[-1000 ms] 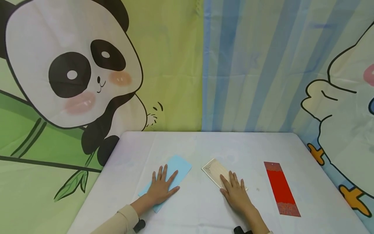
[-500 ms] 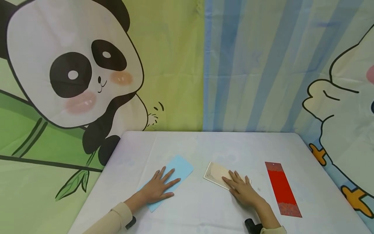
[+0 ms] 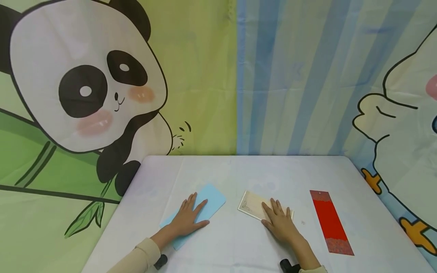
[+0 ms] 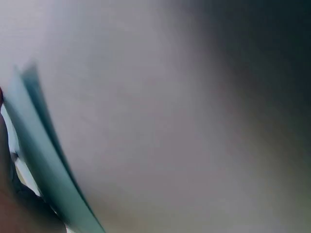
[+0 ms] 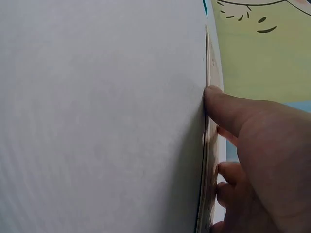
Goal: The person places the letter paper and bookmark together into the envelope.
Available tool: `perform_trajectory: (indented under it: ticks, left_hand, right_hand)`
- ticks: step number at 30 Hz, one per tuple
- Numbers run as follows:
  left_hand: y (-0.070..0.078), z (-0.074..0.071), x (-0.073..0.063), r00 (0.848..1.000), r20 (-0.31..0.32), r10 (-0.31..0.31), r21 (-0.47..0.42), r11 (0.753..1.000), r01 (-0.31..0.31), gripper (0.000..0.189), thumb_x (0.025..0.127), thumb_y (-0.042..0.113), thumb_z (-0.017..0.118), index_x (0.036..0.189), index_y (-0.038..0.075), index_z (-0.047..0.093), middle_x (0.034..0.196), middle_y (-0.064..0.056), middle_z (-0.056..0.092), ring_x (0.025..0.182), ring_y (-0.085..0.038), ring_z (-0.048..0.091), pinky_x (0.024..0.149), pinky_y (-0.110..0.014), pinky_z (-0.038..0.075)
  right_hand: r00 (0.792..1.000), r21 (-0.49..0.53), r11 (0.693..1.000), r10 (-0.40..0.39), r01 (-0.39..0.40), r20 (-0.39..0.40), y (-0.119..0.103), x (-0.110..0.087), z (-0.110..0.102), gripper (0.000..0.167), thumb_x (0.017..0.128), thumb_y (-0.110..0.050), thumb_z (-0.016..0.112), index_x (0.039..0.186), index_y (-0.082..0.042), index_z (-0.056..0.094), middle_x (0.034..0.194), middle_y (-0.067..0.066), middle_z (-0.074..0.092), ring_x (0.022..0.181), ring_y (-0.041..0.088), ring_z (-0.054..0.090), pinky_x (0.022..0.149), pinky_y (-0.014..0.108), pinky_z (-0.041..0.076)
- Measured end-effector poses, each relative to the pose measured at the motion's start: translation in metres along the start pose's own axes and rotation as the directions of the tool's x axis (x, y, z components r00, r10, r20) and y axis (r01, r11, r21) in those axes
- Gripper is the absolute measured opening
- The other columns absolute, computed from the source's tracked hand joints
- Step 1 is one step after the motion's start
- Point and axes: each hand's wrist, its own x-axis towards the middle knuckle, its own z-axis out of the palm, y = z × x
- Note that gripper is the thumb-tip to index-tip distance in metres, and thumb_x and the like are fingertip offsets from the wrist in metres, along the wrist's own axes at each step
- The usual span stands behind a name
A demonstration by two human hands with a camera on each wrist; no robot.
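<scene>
Both forearms reach in from the bottom of the head view, angled towards each other, beige sleeve cuffs at the wrists. My left hand (image 3: 186, 221) lies palm down across the light-blue, flat rectangular paper piece (image 3: 212, 197), fingers straight and fanned, pointing away from me; thumb stretched out to the right, past the paper's near edge. Resting on it, no grip. The paper lies aslant on the white table (image 3: 232, 246), far end tipped to the right, bare beyond my fingers. Left wrist view blurred; two layers show at the paper's edge.

My right hand (image 3: 281, 224) also palm down, over the right part of the cream, white-bordered rectangular card piece (image 3: 250, 204), fingers extended and slightly parted, aimed away and a little left. Thumb at the near long edge; the right wrist view has its tip touching that edge, where thin layers show. Flat contact, not a grasp. Corner ornament visible at the card's left end.

Well to the right of that hand: a long red strip with patterned ends (image 3: 331, 220).
</scene>
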Motion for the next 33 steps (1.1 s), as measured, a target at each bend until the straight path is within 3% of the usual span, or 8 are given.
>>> perform_trajectory:
  ticks: [4,8,13,16,19,24,27,33]
  left_hand:
    - [-0.009,-0.001,-0.004,0.995,-0.021,0.094,0.02,0.995,-0.093,0.075,0.087,0.062,0.046,0.146,0.02,0.029,0.15,-0.024,0.01,0.136,-0.04,0.01,0.105,-0.057,0.015]
    - [-0.016,-0.004,-0.007,0.98,0.022,0.197,0.054,0.979,-0.198,0.073,0.088,0.062,0.044,0.147,0.022,0.028,0.15,-0.022,0.01,0.137,-0.038,0.011,0.105,-0.058,0.015]
    - [-0.024,-0.012,-0.011,0.933,0.126,0.337,0.106,0.93,-0.351,0.07,0.088,0.064,0.039,0.147,0.029,0.025,0.151,-0.019,0.009,0.137,-0.035,0.012,0.102,-0.062,0.015]
    - [-0.027,-0.016,-0.012,0.908,0.141,0.394,0.122,0.903,-0.411,0.07,0.087,0.066,0.038,0.147,0.03,0.026,0.151,-0.018,0.011,0.137,-0.033,0.015,0.102,-0.061,0.017]
    - [-0.026,-0.016,-0.011,0.909,0.128,0.397,0.1,0.906,-0.41,0.074,0.086,0.068,0.039,0.147,0.03,0.025,0.152,-0.016,0.012,0.137,-0.033,0.015,0.103,-0.059,0.017]
    - [-0.014,-0.011,-0.007,0.945,0.117,0.306,0.095,0.944,-0.317,0.076,0.086,0.069,0.037,0.148,0.029,0.021,0.152,-0.018,0.007,0.138,-0.034,0.009,0.105,-0.058,0.014]
    - [-0.009,-0.008,-0.006,0.955,0.127,0.268,0.132,0.95,-0.284,0.074,0.087,0.068,0.033,0.148,0.03,0.019,0.153,-0.017,0.006,0.139,-0.034,0.007,0.105,-0.059,0.013]
    - [-0.01,-0.006,-0.004,0.928,0.129,0.348,0.151,0.918,-0.366,0.064,0.091,0.063,0.032,0.147,0.033,0.022,0.153,-0.012,0.01,0.138,-0.035,0.01,0.103,-0.061,0.015]
  right_hand:
    - [0.999,0.024,1.0,-0.012,0.012,0.037,0.006,0.002,-0.001,0.06,0.088,-0.031,0.061,0.14,-0.009,0.041,0.145,0.022,0.027,0.133,0.042,0.021,0.097,0.071,0.008]
    - [0.996,0.044,0.998,-0.052,0.048,0.079,0.014,0.003,-0.005,0.059,0.089,-0.03,0.061,0.14,-0.011,0.041,0.146,0.019,0.027,0.133,0.041,0.021,0.097,0.07,0.006]
    - [0.979,0.099,0.989,-0.123,0.107,0.165,0.019,0.005,-0.011,0.055,0.091,-0.022,0.058,0.141,-0.01,0.039,0.148,0.016,0.026,0.134,0.043,0.018,0.095,0.071,0.003]
    - [0.976,0.148,0.983,-0.13,0.105,0.172,0.021,0.006,-0.012,0.055,0.09,-0.019,0.059,0.141,-0.01,0.039,0.147,0.016,0.027,0.134,0.043,0.016,0.096,0.071,0.0]
    - [0.986,0.149,0.985,-0.104,0.084,0.133,0.021,0.006,-0.007,0.059,0.089,-0.029,0.061,0.141,-0.011,0.039,0.147,0.018,0.026,0.134,0.042,0.017,0.097,0.07,0.001]
    - [0.998,0.087,0.996,-0.043,0.038,0.056,0.02,0.005,0.002,0.065,0.087,-0.041,0.061,0.142,-0.014,0.039,0.147,0.019,0.026,0.134,0.041,0.019,0.098,0.069,0.005]
    - [0.997,0.062,0.997,-0.051,0.047,0.057,0.02,0.005,0.001,0.062,0.088,-0.039,0.06,0.141,-0.015,0.04,0.147,0.016,0.027,0.134,0.039,0.019,0.098,0.069,0.004]
    - [0.988,0.062,0.992,-0.119,0.113,0.101,0.023,0.007,-0.005,0.06,0.089,-0.038,0.058,0.141,-0.015,0.04,0.147,0.011,0.029,0.134,0.039,0.021,0.097,0.07,0.004]
